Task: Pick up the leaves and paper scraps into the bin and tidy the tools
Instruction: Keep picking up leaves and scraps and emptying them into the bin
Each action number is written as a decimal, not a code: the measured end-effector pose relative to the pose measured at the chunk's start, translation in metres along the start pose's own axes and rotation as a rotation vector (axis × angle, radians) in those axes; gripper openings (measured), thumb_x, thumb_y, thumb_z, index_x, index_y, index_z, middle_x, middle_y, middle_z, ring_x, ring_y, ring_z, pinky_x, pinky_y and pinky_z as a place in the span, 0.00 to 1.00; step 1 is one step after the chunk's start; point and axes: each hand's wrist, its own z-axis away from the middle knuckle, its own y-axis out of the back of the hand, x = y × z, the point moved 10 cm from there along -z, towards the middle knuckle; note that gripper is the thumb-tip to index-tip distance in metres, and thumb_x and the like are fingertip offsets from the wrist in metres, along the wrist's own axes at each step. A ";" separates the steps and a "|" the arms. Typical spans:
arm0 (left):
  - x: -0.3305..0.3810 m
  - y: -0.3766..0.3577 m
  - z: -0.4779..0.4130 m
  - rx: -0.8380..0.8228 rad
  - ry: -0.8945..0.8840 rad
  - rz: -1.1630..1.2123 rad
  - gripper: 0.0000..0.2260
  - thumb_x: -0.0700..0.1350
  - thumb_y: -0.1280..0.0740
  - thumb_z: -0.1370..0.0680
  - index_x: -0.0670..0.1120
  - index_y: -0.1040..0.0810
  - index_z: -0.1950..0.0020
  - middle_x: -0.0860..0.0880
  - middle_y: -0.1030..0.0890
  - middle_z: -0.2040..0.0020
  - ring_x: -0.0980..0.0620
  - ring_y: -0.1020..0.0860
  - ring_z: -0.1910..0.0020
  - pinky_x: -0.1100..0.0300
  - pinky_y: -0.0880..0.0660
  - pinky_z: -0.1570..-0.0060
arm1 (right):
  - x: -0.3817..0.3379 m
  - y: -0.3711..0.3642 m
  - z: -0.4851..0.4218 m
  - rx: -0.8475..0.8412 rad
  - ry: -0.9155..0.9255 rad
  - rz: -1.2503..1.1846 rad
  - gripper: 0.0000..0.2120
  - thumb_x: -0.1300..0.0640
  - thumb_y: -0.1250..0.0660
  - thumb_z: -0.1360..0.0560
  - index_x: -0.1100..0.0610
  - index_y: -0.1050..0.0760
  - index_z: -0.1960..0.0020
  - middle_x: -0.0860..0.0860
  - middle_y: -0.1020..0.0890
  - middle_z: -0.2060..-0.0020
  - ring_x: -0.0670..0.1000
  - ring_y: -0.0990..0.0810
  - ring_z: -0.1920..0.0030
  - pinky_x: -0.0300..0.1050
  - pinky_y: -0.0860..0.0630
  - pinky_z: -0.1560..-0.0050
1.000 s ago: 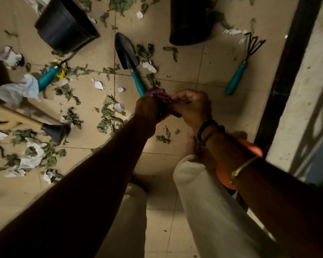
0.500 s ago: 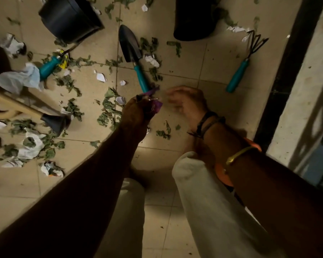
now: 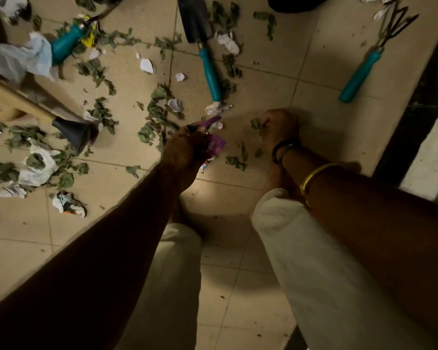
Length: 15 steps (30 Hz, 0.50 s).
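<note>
The likeliest slip, as we judge it, is the bundle in our left hand (image 3: 185, 150). The crumpled purple foil wrapper (image 3: 216, 145) juts out past the fingers, with a pale scrap hanging under it, so one more reach could shake a piece loose onto the beige tiled floor (image 3: 263, 84). The dry green leaves (image 3: 157, 109) look brittle, and a hard pinch may crumble them into bits that are harder to gather. The only possible bin is a dark round rim (image 3: 293, 3) at the top edge. We cannot tell if it is the bin, and it lies well apart from both hands, so a carry could shed pieces. White paper scraps (image 3: 147, 65) and a large crumpled white sheet (image 3: 39, 166) lie scattered to our left among more leaves. The teal-handled dark-bladed trowel (image 3: 210, 72), the teal-handled pronged hand rake (image 3: 362, 77) and a third teal-handled tool (image 3: 66, 44) lie untidied on the tiles. Our left fingers are curled tight round the wrapper. Our right hand (image 3: 280, 127) is knuckles up and low at the floor, its fingers curled and pinching a small torn green leaf piece (image 3: 255, 123).
</note>
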 end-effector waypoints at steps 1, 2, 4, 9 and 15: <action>-0.004 0.005 0.003 0.009 -0.002 0.015 0.08 0.37 0.40 0.17 0.40 0.24 0.41 0.46 0.19 0.61 0.49 0.20 0.60 0.49 0.22 0.46 | -0.004 -0.002 0.009 -0.012 0.018 -0.012 0.09 0.66 0.34 0.28 0.56 0.17 0.56 0.54 0.15 0.54 0.56 0.17 0.51 0.46 0.19 0.49; -0.007 0.010 0.006 0.009 -0.007 0.031 0.08 0.37 0.39 0.18 0.39 0.24 0.41 0.45 0.19 0.59 0.48 0.20 0.58 0.48 0.23 0.44 | -0.005 -0.006 0.019 -0.026 0.027 -0.015 0.08 0.65 0.33 0.28 0.56 0.17 0.56 0.54 0.15 0.54 0.56 0.17 0.51 0.48 0.19 0.50; -0.013 0.018 0.014 0.011 -0.020 0.063 0.07 0.37 0.39 0.18 0.39 0.24 0.43 0.45 0.20 0.58 0.48 0.22 0.58 0.48 0.24 0.45 | -0.001 -0.011 0.039 -0.048 0.014 0.009 0.10 0.63 0.35 0.28 0.53 0.18 0.52 0.54 0.16 0.49 0.58 0.18 0.48 0.52 0.19 0.48; -0.022 0.034 0.020 -0.001 -0.063 0.147 0.07 0.37 0.39 0.18 0.43 0.22 0.45 0.43 0.18 0.51 0.47 0.19 0.51 0.53 0.20 0.50 | -0.004 -0.036 0.066 -0.117 0.043 0.252 0.23 0.50 0.33 0.26 0.50 0.29 0.32 0.56 0.28 0.33 0.63 0.30 0.33 0.62 0.32 0.32; -0.044 0.047 0.014 -0.102 -0.084 0.264 0.16 0.38 0.40 0.17 0.39 0.28 0.29 0.39 0.22 0.34 0.41 0.22 0.36 0.49 0.23 0.37 | -0.022 -0.066 0.096 -0.057 0.297 0.362 0.32 0.50 0.32 0.23 0.52 0.38 0.22 0.58 0.35 0.28 0.60 0.33 0.32 0.53 0.35 0.33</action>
